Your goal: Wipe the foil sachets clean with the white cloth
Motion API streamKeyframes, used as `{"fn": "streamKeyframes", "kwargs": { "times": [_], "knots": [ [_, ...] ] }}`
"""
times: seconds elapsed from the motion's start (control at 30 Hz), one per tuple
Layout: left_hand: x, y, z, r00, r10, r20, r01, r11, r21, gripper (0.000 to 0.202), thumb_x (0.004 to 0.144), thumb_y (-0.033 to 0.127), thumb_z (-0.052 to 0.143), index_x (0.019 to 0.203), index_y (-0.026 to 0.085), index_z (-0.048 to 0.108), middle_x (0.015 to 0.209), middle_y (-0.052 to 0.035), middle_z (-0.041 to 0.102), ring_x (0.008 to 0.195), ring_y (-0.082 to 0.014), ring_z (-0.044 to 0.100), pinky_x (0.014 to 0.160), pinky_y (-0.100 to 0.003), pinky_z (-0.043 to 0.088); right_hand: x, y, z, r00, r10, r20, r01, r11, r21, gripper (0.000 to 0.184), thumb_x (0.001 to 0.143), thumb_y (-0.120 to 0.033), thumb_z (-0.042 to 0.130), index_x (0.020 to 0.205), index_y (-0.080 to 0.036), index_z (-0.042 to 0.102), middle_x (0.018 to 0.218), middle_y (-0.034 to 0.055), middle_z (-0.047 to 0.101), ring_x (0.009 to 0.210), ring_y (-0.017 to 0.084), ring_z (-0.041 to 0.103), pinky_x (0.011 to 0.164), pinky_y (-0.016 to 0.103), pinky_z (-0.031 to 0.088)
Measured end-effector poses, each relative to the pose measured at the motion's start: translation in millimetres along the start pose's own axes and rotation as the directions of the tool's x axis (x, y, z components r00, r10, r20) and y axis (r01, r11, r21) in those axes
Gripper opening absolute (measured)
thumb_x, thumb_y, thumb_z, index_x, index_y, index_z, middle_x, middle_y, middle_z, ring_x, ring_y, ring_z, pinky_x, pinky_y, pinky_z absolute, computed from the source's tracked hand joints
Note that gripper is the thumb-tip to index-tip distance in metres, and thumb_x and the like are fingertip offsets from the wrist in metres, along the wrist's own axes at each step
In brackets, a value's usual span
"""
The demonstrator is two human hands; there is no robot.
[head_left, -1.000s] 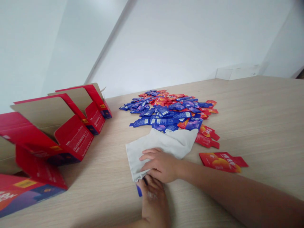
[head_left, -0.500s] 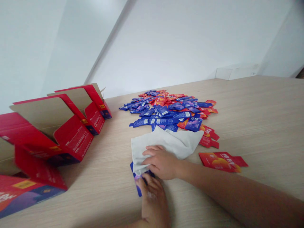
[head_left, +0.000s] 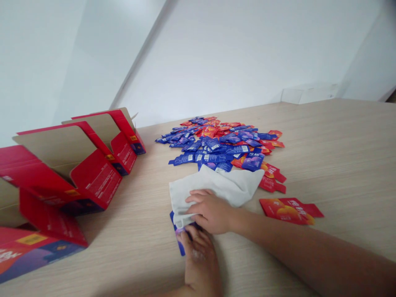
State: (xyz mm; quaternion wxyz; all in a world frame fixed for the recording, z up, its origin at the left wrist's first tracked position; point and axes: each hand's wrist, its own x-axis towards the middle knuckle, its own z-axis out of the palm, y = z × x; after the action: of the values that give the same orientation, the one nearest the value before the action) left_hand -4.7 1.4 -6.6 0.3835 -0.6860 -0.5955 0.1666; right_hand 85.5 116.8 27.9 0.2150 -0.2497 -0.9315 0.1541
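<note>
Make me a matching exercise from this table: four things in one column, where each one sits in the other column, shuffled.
1 white cloth
2 blue sachet
3 open red boxes
4 two red sachets

a lying apart, right of the sachet pile
b left side of the table
c under the right hand
d at the left hand fingertips, partly under the cloth

Pairs: 1c, 2d, 3b, 4a

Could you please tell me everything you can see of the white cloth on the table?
The cloth is off-white, soft-looking fabric, creased and lying mostly flat on the wooden table, just before the pile of packets. The right hand grips its bunched near corner, pressing it over a blue packet that the left hand holds.
</note>
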Motion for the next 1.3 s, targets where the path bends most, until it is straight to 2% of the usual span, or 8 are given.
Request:
{"fn": "streamKeyframes", "kwargs": {
  "times": [0.2,0.4,0.47,0.57,0.77,0.87,1.13,1.3],
  "knots": [
    [-1.2,0.4,2.8,0.999,0.005,0.032,-0.005,1.000,-0.006,0.037,0.081,0.006,0.041,0.106,0.001,0.068,0.108,-0.0253,0.069,0.093,-0.0289,0.068,0.098,-0.050,0.044,0.5,0.4,1.5,0.997,0.073,-0.007,-0.073,0.997,-0.023,0.028,0.089,-0.026,0.048,0.106,-0.023,0.070,0.130,0.0068,0.057,0.131,0.027,0.039,0.106,0.049,0.030],
    [2.4,8.3,-4.7,0.993,-0.074,0.088,0.067,0.995,0.076,0.037,0.080,0.008,0.045,0.110,0.002,0.066,0.110,-0.0244,0.069,0.098,-0.0317,0.067,0.102,-0.052,0.040,-2.0,2.0,-3.0,0.993,-0.113,0.038,0.112,0.994,0.021,0.026,0.085,-0.024,0.052,0.102,-0.025,0.071,0.132,0.0040,0.057,0.132,0.025,0.038,0.107,0.044,0.029],
    [3.5,9.2,-5.6,0.991,-0.091,0.101,0.083,0.994,0.076,0.038,0.080,0.009,0.046,0.111,0.001,0.065,0.109,-0.0243,0.069,0.099,-0.0321,0.066,0.102,-0.052,0.039,-2.6,2.2,-3.3,0.991,-0.130,0.039,0.129,0.991,0.031,0.026,0.084,-0.024,0.053,0.102,-0.025,0.071,0.131,0.0039,0.057,0.132,0.025,0.038,0.107,0.044,0.028],
    [3.0,6.3,-4.5,0.996,-0.052,0.067,0.046,0.995,0.090,0.037,0.080,0.010,0.045,0.111,0.000,0.065,0.109,-0.0248,0.069,0.098,-0.0315,0.067,0.100,-0.050,0.041,-2.5,1.5,-2.0,0.996,-0.082,0.022,0.082,0.996,0.024,0.025,0.085,-0.025,0.052,0.102,-0.025,0.071,0.130,0.0041,0.058,0.131,0.025,0.039,0.107,0.045,0.029],
    [-1.1,2.7,9.8,0.998,0.027,-0.057,-0.023,0.997,0.080,0.036,0.080,0.009,0.043,0.102,-0.003,0.068,0.104,-0.0301,0.068,0.089,-0.0328,0.069,0.093,-0.051,0.047,0.4,-1.0,0.9,0.994,0.109,-0.006,-0.109,0.993,-0.051,0.027,0.088,-0.026,0.049,0.104,-0.024,0.071,0.130,0.0061,0.058,0.131,0.027,0.038,0.106,0.048,0.028],
    [-2.0,3.5,14.0,0.999,0.023,-0.050,-0.020,0.999,0.050,0.035,0.080,0.008,0.043,0.103,-0.001,0.068,0.106,-0.0281,0.068,0.090,-0.0310,0.069,0.094,-0.050,0.047,0.5,-0.9,0.6,0.991,0.131,-0.013,-0.132,0.989,-0.062,0.027,0.089,-0.026,0.048,0.104,-0.024,0.071,0.130,0.0064,0.058,0.132,0.027,0.038,0.106,0.049,0.028],
    [0.5,0.4,-0.1,0.999,-0.018,0.035,0.018,1.000,-0.003,0.038,0.081,0.006,0.042,0.110,0.000,0.065,0.109,-0.0250,0.069,0.097,-0.0288,0.067,0.098,-0.048,0.045,-2.8,-0.8,-4.3,0.996,-0.085,0.029,0.085,0.996,0.009,0.026,0.085,-0.026,0.052,0.102,-0.026,0.071,0.131,0.0034,0.057,0.132,0.025,0.038,0.107,0.045,0.027],
    [1.1,-0.3,2.0,1.000,0.003,0.005,-0.003,0.998,0.061,0.037,0.080,0.008,0.043,0.108,0.000,0.067,0.105,-0.0248,0.070,0.095,-0.0302,0.068,0.095,-0.046,0.047,-2.0,-2.4,-4.0,0.999,-0.036,0.020,0.036,0.999,-0.001,0.027,0.087,-0.027,0.050,0.104,-0.026,0.071,0.131,0.0044,0.057,0.132,0.026,0.038,0.107,0.046,0.028]
  ]
}}
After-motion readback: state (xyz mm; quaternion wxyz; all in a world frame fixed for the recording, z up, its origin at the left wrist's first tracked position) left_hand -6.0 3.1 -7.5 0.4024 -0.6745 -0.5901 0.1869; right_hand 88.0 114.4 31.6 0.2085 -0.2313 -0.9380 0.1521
